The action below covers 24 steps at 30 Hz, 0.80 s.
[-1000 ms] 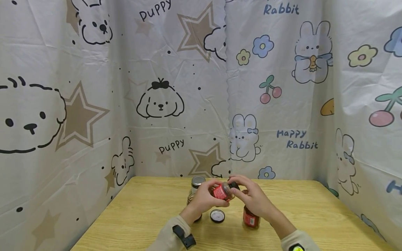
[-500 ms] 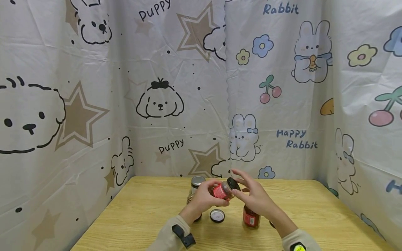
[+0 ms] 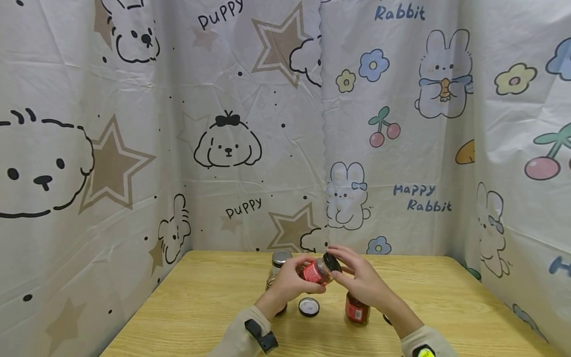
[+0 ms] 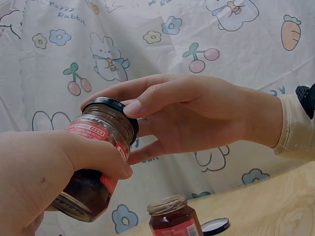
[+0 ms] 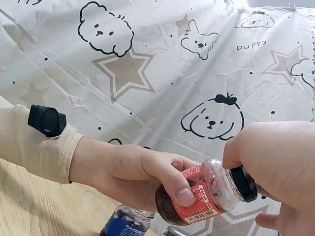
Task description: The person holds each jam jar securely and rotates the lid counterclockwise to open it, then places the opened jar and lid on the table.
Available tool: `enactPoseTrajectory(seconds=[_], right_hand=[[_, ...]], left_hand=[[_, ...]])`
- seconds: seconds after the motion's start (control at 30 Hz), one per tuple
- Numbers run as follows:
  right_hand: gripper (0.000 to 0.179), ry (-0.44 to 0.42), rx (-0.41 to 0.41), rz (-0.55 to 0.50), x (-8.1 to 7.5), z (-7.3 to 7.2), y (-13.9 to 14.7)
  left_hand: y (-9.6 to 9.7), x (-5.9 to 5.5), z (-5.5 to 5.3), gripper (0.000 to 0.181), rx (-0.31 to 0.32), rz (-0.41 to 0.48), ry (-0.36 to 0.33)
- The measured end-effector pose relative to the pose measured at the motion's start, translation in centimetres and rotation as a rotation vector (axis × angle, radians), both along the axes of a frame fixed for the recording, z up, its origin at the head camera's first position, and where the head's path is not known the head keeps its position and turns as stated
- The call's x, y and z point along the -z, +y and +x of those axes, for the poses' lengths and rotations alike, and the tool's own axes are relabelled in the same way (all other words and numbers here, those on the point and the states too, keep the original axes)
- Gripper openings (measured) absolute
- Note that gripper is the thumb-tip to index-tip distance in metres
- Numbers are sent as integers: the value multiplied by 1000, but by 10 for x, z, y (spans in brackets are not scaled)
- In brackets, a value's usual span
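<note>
My left hand (image 3: 287, 283) grips a tilted glass jar (image 3: 313, 272) with a red label, its mouth end pointing up and to the right. A black lid (image 3: 332, 263) sits on that end. My right hand (image 3: 366, 280) pinches the lid's rim between thumb and index finger; the other fingers extend beside it in the left wrist view. Dark contents lie low in the held jar (image 5: 216, 184). Below my right hand, a second red-label jar (image 3: 358, 311) stands upright, its mouth uncovered in the left wrist view.
An upturned lid (image 3: 309, 307) lies on the wooden table (image 3: 214, 297) between the forearms. Another lid (image 4: 215, 226) lies beside the uncovered jar. Behind my left hand stand a silver-lidded jar (image 3: 282, 258) and a blue-label jar (image 5: 126, 225), partly hidden. Printed curtains (image 3: 232, 188) surround the table.
My right fingers spread off the black lid half a second ago and have come back in to its rim. The left hand and its jar stay in place.
</note>
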State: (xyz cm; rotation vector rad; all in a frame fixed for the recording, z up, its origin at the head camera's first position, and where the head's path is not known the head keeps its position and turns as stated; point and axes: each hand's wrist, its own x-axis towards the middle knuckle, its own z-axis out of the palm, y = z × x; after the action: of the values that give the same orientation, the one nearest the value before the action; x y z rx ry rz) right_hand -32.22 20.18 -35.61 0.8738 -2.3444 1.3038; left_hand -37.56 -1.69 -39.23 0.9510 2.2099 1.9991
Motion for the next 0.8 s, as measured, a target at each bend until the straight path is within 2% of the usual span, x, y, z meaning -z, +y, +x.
enactPoseTrajectory(seconds=[0.43,0.8], right_hand=[[47,-43,34,-6,-1,1,1],[54,-15,5,-7,-1,0,1]], left_hand=[[-1,3,-4,55,-9,-2,6],[-1,1,-2,56,-3,9,-5]])
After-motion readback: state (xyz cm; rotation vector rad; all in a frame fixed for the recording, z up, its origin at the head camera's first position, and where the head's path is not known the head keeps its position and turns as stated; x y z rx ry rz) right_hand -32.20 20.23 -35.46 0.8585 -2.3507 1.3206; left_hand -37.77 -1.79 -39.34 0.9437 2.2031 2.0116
